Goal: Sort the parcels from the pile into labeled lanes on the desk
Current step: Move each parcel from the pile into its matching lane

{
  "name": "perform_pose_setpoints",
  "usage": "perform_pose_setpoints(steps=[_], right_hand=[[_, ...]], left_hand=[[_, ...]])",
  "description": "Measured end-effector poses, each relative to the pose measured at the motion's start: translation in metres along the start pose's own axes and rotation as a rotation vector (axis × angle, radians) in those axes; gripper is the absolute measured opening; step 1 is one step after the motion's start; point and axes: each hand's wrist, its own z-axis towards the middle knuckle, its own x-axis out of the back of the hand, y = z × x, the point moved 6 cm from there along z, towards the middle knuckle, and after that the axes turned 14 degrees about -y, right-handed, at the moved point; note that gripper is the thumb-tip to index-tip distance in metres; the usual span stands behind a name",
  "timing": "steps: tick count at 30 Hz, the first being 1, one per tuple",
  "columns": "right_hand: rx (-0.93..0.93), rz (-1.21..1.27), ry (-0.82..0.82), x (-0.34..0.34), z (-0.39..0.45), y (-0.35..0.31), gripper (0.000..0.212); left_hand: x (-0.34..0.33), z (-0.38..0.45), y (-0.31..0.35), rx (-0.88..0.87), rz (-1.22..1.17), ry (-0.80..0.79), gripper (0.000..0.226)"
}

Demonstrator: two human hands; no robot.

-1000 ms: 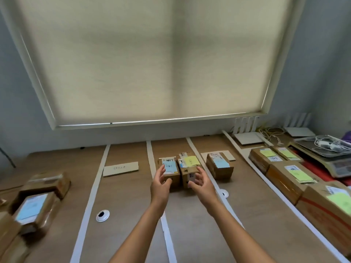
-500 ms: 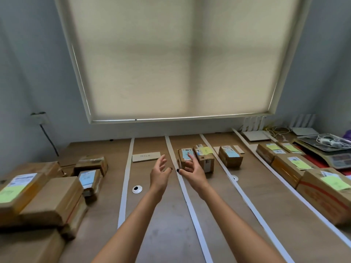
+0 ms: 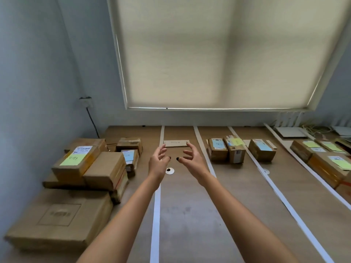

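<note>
A pile of brown cardboard parcels (image 3: 89,168) lies on the left of the wooden desk (image 3: 190,215); the top one carries a white label and a green note. White tape strips (image 3: 155,215) divide the desk into lanes. My left hand (image 3: 158,162) and my right hand (image 3: 190,160) hover empty above the leftmost lane, fingers loosely spread, palms facing each other. A cardboard lane label (image 3: 176,143) lies just beyond them. Two small parcels (image 3: 227,150) stand in the second lane, and a parcel with a blue label (image 3: 262,151) sits in the third.
Larger parcels with green notes (image 3: 322,160) line the right lane. White routers (image 3: 290,131) and cables lie at the back right. A round cable grommet (image 3: 169,170) sits under my hands. A wall socket and cord (image 3: 86,103) are at the left wall.
Both hands have left the small parcels in the second lane and moved left, empty, over the leftmost lane. The view has swung left, bringing the pile into sight.
</note>
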Motion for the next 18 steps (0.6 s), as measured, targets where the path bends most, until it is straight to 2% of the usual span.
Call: perform_pose_setpoints(steps=[4,13,18], right_hand=[[-0.004,0.014,-0.061,-0.07,0.023,-0.005,0.072],[-0.006,0.081,-0.149,-0.252,0.093,-0.029,0.067],[-0.04,0.039,-0.181,-0.329,0.127,-0.029,0.071]], left_hand=[[0.071,-0.011,-0.013,0.023,0.036,0.03,0.049],[0.28,-0.009,-0.042,0.063,0.132,0.137,0.044],[0.368,-0.002,-0.063,0.086,0.183,0.166,0.044]])
